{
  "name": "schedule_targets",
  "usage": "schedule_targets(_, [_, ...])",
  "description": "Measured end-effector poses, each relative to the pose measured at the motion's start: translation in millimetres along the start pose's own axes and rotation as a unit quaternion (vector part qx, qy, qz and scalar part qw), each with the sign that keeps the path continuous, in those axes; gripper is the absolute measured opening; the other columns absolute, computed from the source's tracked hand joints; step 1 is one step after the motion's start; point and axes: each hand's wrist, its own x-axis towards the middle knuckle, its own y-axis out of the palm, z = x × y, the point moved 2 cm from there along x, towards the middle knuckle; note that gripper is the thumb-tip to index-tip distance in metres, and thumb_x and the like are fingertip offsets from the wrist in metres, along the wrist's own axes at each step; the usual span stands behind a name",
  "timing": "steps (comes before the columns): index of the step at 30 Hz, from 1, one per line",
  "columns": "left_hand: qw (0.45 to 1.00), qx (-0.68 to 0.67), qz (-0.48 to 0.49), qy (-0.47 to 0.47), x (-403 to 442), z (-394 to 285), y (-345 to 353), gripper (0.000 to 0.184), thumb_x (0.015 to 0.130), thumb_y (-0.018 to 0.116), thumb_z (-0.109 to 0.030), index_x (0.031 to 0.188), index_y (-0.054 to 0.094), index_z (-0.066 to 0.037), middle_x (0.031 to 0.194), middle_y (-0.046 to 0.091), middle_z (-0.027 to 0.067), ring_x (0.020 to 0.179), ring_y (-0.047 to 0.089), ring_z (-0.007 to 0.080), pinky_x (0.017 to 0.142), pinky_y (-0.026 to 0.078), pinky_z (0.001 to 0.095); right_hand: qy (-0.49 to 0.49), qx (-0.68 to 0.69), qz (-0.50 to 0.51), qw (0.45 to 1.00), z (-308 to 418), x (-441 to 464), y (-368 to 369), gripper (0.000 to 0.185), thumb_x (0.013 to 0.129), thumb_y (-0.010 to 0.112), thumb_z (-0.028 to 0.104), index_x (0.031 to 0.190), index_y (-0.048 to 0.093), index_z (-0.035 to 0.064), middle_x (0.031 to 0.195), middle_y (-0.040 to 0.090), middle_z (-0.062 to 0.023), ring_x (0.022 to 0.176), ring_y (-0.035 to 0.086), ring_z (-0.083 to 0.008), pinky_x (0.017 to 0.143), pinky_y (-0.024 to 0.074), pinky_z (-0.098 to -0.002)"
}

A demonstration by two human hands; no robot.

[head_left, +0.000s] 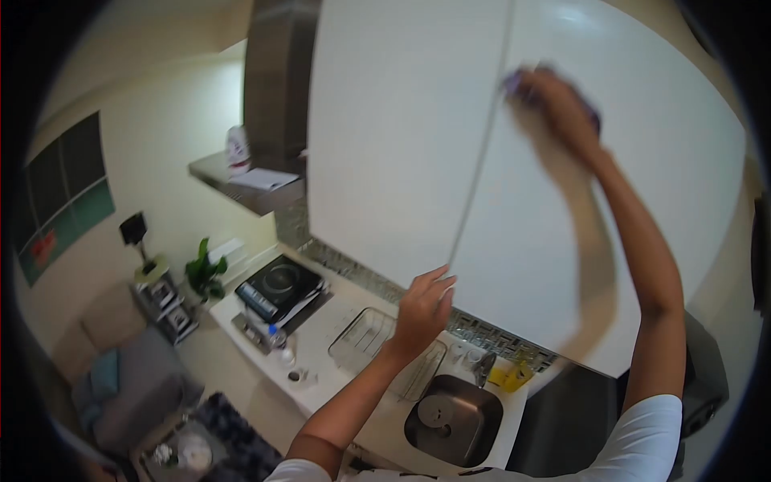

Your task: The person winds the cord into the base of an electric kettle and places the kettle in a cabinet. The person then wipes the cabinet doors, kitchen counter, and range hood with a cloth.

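Note:
My right hand (558, 112) is raised high against the white cabinet door (650, 185) on the right, fingers closed round a dark purple cloth (593, 116). Motion blurs the cloth, and the palm hides part of it. Lower down, my left hand (424, 313) is at the bottom edge of the left cabinet door (401, 136), close to the seam between the doors. Its fingers are stretched out and hold nothing; whether they touch the door I cannot tell.
Below the cabinet runs a white counter (309, 390) with an induction cooker (281, 283), a wire dish rack (361, 336) and a steel sink (474, 410). Yellow bottles (514, 376) stand behind the sink. A white bottle (238, 150) stands on a shelf to the left.

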Motion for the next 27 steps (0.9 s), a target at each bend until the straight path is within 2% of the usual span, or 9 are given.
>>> schedule_targets(1, [1.0,-0.021,-0.002,0.001,1.8,4.3,-3.1,0.021,0.081,0.06,-0.002,0.102,0.064,0.001,0.111,0.061,0.0177,0.1,0.058,0.0333,0.083,0.049,0.0386,-0.038,0.14,-0.096,0.985,-21.6,35.7,1.9,0.029,0.082,0.052,-0.005,0.109,0.057,0.0045,0.1,0.057,-0.013,0.096,0.057,-0.0259,0.084,0.0466,-0.0295])
schedule_targets(2, [1.0,-0.011,-0.007,-0.012,1.8,10.0,-7.3,0.021,0.081,0.06,-0.002,0.102,0.064,0.001,0.111,0.061,0.0177,0.1,0.058,0.0333,0.083,0.049,0.0386,-0.2,-0.061,-0.233,0.95,-22.7,61.3,-4.7,0.029,0.086,0.051,0.001,0.114,0.054,0.0083,0.104,0.055,-0.0129,0.098,0.056,-0.0291,0.087,0.0458,-0.0296])
schedule_targets(4, [1.0,-0.004,0.005,-0.001,4.0,20.6,-20.7,0.021,0.081,0.059,-0.003,0.101,0.063,0.001,0.112,0.06,0.0182,0.101,0.058,0.0328,0.084,0.049,0.0386,-0.138,-0.055,-0.247,0.958,3.3,90.1,18.3,0.031,0.089,0.055,0.014,0.119,0.051,0.013,0.12,0.052,-0.0083,0.114,0.05,-0.0284,0.094,0.0419,-0.0426])
schedule_targets(6, [1.0,0.021,-0.001,-0.019,6.0,44.5,-41.4,0.021,0.081,0.062,-0.003,0.102,0.065,-0.001,0.113,0.061,0.0163,0.103,0.058,0.0314,0.085,0.049,0.0368,-0.137,-0.383,-0.17,0.898,28.7,99.8,60.6,0.036,0.089,0.056,0.027,0.123,0.049,0.0163,0.136,0.045,-0.0002,0.129,0.038,-0.0249,0.098,0.0325,-0.0594])
schedule_targets(7, [0.998,0.055,-0.024,-0.004,8.6,56.5,-56.1,0.019,0.081,0.062,-0.003,0.1,0.066,-0.001,0.112,0.061,0.0165,0.104,0.058,0.0319,0.086,0.048,0.0376,-0.108,-0.366,-0.153,0.912,25.0,98.7,85.6,0.043,0.088,0.057,0.033,0.127,0.048,0.0193,0.147,0.033,0.0053,0.138,0.026,-0.0205,0.097,0.0257,-0.0681])
schedule_targets(11, [0.973,0.211,-0.086,0.031,39.1,129.9,-133.9,0.024,0.081,0.062,-0.006,0.104,0.062,-0.001,0.117,0.057,0.0192,0.109,0.052,0.0359,0.093,0.043,0.042,-0.146,-0.317,0.044,0.936,75.8,23.4,198.8,0.056,0.081,0.062,0.035,0.133,0.044,0.0236,0.146,0.034,-0.0003,0.137,0.024,-0.0249,0.097,0.031,-0.0634])
schedule_targets(14, [0.937,0.339,-0.086,0.001,82.7,197.7,-199.4,0.04,0.077,0.066,-0.01,0.113,0.055,0.002,0.121,0.052,0.0207,0.113,0.046,0.0377,0.097,0.037,0.0453,-0.217,-0.218,0.183,0.934,117.8,-42.1,262.2,0.037,0.083,0.059,0.032,0.118,0.055,0.0205,0.148,0.032,-0.0008,0.14,0.021,-0.0235,0.1,0.0311,-0.0579])
schedule_targets(19, [0.862,0.507,0.003,-0.019,110.8,271.5,-242.8,0.042,0.073,0.068,-0.012,0.112,0.057,0.0,0.112,0.056,0.0167,0.107,0.049,0.0338,0.095,0.036,0.0453,-0.215,-0.144,0.229,0.939,139.1,-43.5,292.1,0.028,0.083,0.058,0.03,0.109,0.059,0.0199,0.148,0.033,0.0003,0.141,0.021,-0.0222,0.102,0.0294,-0.0523])
schedule_targets(27, [0.913,0.384,-0.129,0.045,98.2,247.5,-257.3,0.013,0.077,0.064,-0.007,0.089,0.069,-0.01,0.084,0.061,0.009,0.085,0.057,0.0292,0.072,0.048,0.0396,-0.207,-0.209,0.19,0.937,144.9,-40.6,300.2,0.039,0.08,0.061,0.032,0.118,0.056,0.0244,0.148,0.033,0.003,0.139,0.024,-0.0203,0.098,0.0336,-0.0519])
